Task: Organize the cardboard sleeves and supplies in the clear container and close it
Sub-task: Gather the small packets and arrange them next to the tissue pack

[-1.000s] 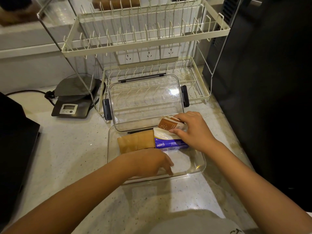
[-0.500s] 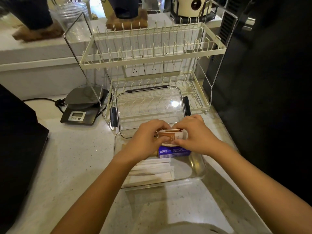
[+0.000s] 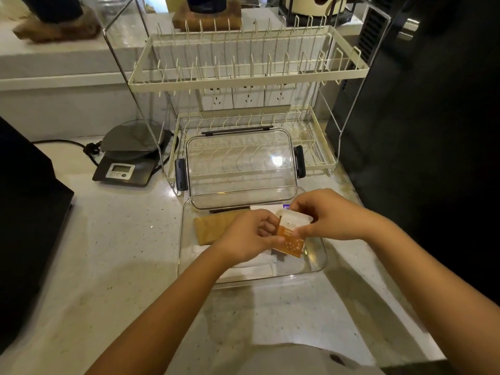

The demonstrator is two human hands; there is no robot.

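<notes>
Head view, single entry.

Item: clear container (image 3: 186,250), centre of the frame, open on the pale counter (image 3: 113,239). Its lid (image 3: 240,169) stands propped behind it, leaning on the lower tier of the dish rack (image 3: 243,77), dark latches at both ends.

Contents as we see them: brown cardboard sleeves (image 3: 213,228) lying flat in the left part; white paper-wrapped pieces (image 3: 254,263) along the near wall; a white pack with a purple corner (image 3: 270,208) at the far wall, mostly hidden.

In hand: an orange-and-white packet (image 3: 290,236), held over the right part of the container. Left hand (image 3: 249,239) pinches its left edge, fingers together on it. Right hand (image 3: 327,215) pinches its upper right edge, thumb and fingers closed on it. The packet is above the contents; we cannot tell whether it touches anything beneath.

Beside: kitchen scale (image 3: 127,161), left of centre, well apart from the work.

Risks, in our judgement:
- Packet set down tilted or atop the white pack would stand proud of the rim, and the lid would not seat.
- A forearm sweeping back could knock the propped lid off the rack.
- Pressing the packet in could shove the sleeves out of line.
- Latches closed over a protruding edge could crush it.
</notes>
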